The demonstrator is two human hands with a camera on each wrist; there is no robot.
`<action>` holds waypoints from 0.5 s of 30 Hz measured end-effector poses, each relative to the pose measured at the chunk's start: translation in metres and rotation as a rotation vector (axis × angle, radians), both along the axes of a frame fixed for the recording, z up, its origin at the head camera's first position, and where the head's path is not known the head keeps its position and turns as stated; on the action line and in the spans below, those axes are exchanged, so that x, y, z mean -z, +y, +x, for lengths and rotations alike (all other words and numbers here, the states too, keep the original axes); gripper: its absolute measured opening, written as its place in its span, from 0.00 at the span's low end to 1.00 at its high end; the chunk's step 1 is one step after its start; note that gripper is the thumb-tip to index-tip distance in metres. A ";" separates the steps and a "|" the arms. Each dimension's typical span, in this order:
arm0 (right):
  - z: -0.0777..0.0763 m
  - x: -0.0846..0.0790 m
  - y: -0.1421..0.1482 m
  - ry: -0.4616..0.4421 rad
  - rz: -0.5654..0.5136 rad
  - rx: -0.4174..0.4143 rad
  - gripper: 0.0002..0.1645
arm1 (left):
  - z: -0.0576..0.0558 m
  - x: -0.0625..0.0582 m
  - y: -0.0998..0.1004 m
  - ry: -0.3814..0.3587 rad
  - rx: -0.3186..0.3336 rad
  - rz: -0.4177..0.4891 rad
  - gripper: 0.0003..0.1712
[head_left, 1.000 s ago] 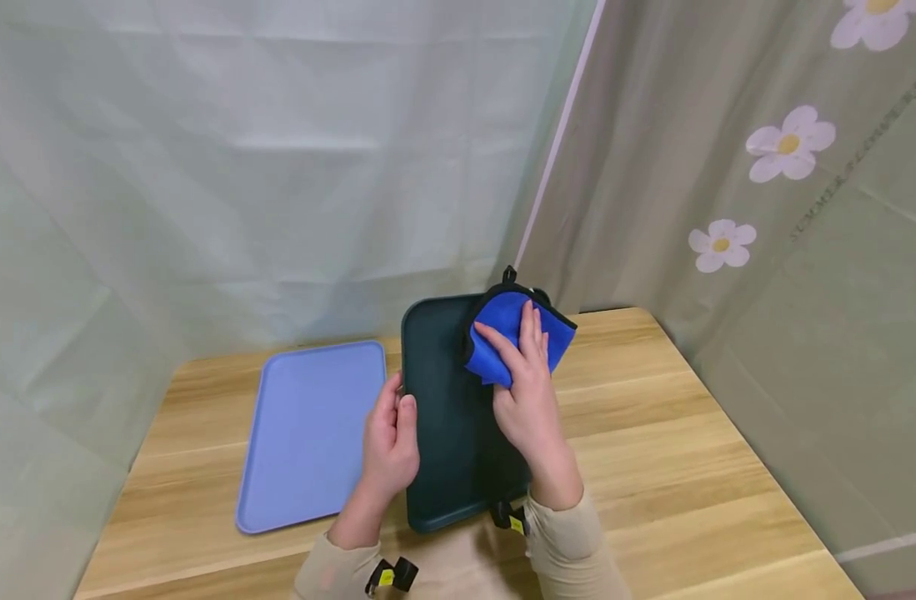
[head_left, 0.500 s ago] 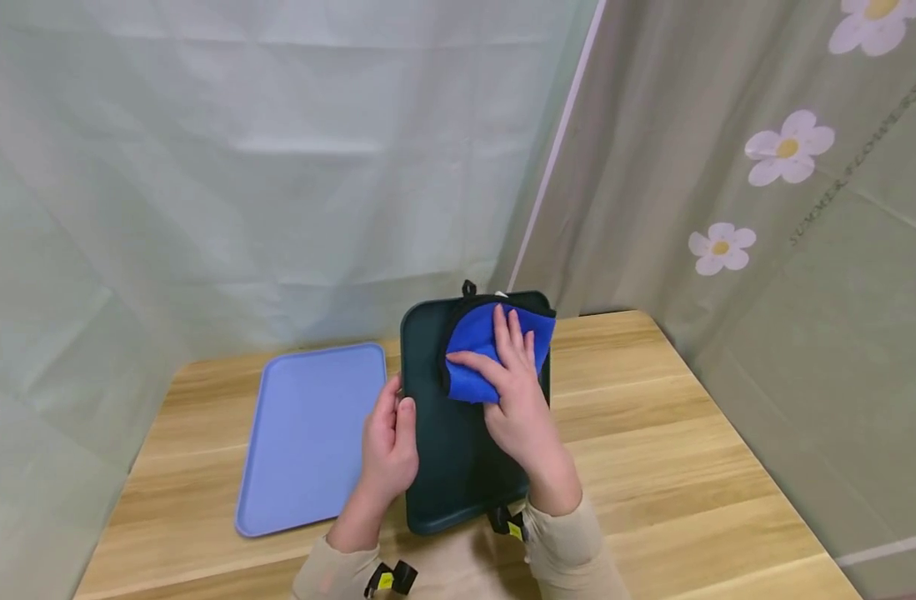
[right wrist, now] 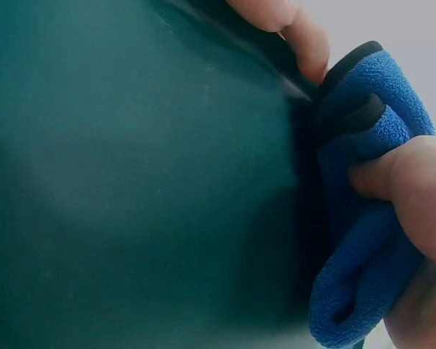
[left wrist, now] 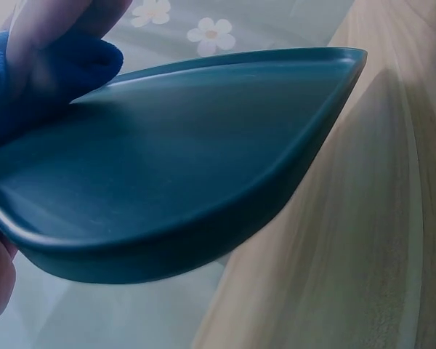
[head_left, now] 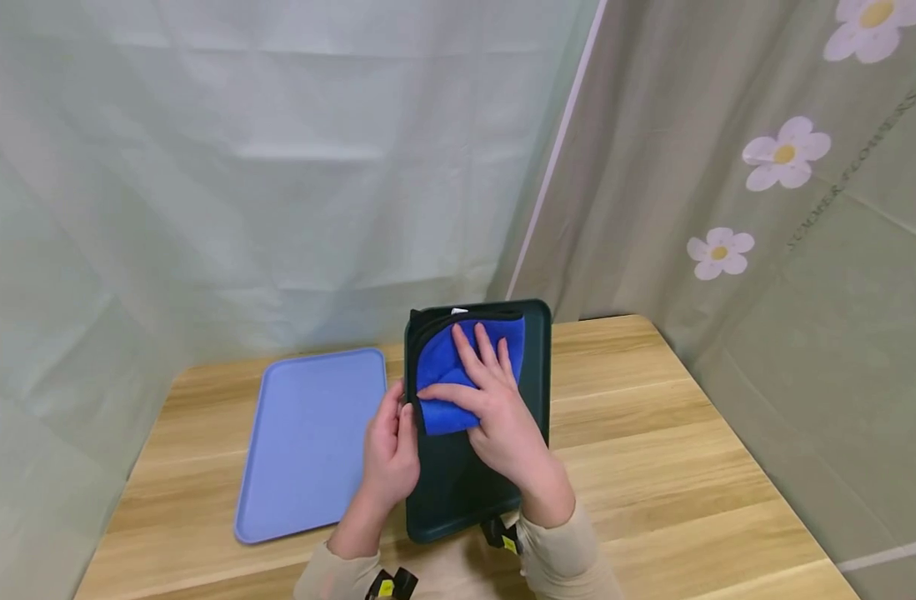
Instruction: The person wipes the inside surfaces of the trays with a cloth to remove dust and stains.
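Observation:
My left hand [head_left: 390, 450] grips the left long edge of a dark green tray [head_left: 465, 492], thumb at the rim. The tray is lifted at a tilt above the table, its inner face towards me. My right hand [head_left: 495, 408] lies on a folded blue cloth [head_left: 442, 417] with black edging, its fingers spread and pressing it on the tray's upper left part. In the right wrist view, a fingertip sinks into the folded cloth [right wrist: 356, 283] near the tray's edge. The left wrist view shows the tray's raised rim [left wrist: 203, 225] and part of the cloth [left wrist: 80, 65].
A light blue tray [head_left: 307, 450] lies flat on the wooden table [head_left: 653, 467], left of the green one. Pale curtains [head_left: 277, 167] hang close behind the table and along its sides, with white flowers [head_left: 786, 154] printed on the right one.
My right hand has slid the cloth leftward and slightly down across the green tray, from its upper right corner to its left edge. The left hand keeps its grip.

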State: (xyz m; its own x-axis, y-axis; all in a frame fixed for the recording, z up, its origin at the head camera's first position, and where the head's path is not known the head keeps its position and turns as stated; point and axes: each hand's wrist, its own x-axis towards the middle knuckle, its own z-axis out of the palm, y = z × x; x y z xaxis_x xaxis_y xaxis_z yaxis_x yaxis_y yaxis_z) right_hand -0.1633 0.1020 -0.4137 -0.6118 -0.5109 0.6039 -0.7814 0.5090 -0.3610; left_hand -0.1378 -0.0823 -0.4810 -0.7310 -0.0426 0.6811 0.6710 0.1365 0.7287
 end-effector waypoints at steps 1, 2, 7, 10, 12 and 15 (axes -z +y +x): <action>0.000 0.000 0.000 0.003 0.004 -0.001 0.39 | 0.000 0.001 0.000 0.007 0.001 0.000 0.22; 0.001 0.001 0.000 0.006 0.005 0.000 0.40 | 0.001 0.001 0.000 0.017 0.002 0.001 0.23; 0.001 0.000 0.001 0.020 0.013 0.027 0.43 | 0.001 0.000 0.000 0.057 -0.003 0.004 0.24; 0.000 -0.001 0.002 0.025 0.019 0.056 0.44 | 0.000 -0.001 -0.001 0.053 -0.019 -0.002 0.24; -0.001 -0.001 0.003 0.027 0.017 0.071 0.45 | 0.000 -0.002 -0.002 0.048 -0.031 -0.006 0.24; -0.003 -0.002 0.006 0.029 -0.004 0.092 0.46 | 0.000 -0.003 -0.002 0.034 -0.024 -0.008 0.24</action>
State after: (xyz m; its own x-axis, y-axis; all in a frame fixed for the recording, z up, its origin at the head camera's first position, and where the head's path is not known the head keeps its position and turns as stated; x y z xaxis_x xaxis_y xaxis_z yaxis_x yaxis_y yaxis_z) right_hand -0.1658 0.1081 -0.4120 -0.6384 -0.4508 0.6238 -0.7413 0.5781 -0.3409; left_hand -0.1378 -0.0841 -0.4780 -0.7060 -0.0547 0.7061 0.6920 0.1588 0.7042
